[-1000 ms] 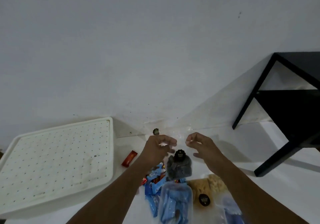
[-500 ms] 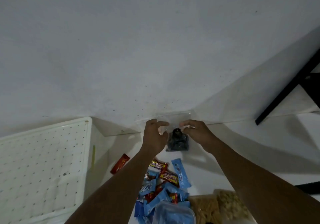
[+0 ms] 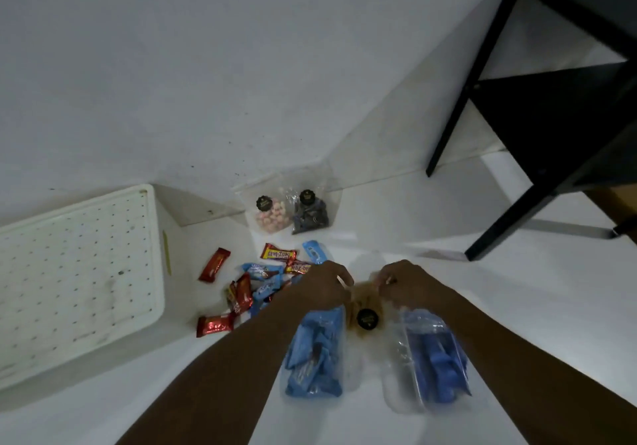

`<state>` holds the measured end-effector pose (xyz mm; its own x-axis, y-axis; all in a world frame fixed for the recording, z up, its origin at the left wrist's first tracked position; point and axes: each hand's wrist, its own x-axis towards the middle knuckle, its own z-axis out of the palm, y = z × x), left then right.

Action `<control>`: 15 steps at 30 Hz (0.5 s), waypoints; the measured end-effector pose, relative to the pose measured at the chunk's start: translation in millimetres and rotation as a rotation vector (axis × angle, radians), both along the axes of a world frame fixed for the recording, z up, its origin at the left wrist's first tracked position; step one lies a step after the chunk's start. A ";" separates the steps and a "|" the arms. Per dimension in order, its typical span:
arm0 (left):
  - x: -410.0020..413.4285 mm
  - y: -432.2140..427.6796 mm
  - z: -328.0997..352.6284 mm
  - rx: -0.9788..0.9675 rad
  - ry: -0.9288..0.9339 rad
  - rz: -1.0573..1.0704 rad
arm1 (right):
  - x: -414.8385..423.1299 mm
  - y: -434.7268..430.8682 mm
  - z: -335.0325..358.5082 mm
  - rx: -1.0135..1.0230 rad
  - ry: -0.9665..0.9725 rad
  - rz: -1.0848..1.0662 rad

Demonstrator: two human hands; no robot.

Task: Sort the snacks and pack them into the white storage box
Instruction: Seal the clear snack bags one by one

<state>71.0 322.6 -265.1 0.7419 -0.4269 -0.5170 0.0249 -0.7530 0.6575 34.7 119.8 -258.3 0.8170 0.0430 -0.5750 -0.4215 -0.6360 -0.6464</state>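
Note:
My left hand (image 3: 325, 284) and my right hand (image 3: 408, 284) both pinch the top of a clear bag of tan snacks (image 3: 365, 310) with a black round label, on the floor between them. Two clear bags of blue wrapped snacks lie beside it, one on the left (image 3: 315, 355) and one on the right (image 3: 432, 363). By the wall stand a bag of pink snacks (image 3: 272, 215) and a bag of dark snacks (image 3: 310, 213). Loose red and blue wrapped bars (image 3: 262, 277) are scattered left of my hands. The white storage box (image 3: 79, 282), perforated, sits at far left.
A black table frame (image 3: 537, 110) stands at the right, its legs on the white floor. The white wall runs close behind the snack bags. A single red bar (image 3: 214, 264) lies near the box, and another (image 3: 215, 324) lies in front of the pile.
Both hands have let go of the dark snack bag, which now stands by the wall beside the pink one. They pulled back toward me and took hold of the tan snack bag.

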 end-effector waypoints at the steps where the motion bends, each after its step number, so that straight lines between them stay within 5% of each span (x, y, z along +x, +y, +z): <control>1: -11.2 -4.2 -1.0 0.029 -0.002 -0.022 | -14.7 -0.8 -3.8 -0.027 0.023 -0.007; 8: -64.1 -11.7 -8.5 0.063 -0.028 0.006 | -71.8 20.9 -5.2 -0.353 0.224 0.051; 15: -103.0 -7.5 -13.6 0.088 -0.019 -0.030 | -107.0 37.1 -32.9 -0.492 0.126 -0.053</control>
<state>-32.0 315.1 -278.8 0.7392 -0.4029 -0.5396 -0.0102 -0.8079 0.5892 -72.2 156.9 -291.2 0.7341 -0.2970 -0.6106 -0.5163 -0.8282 -0.2178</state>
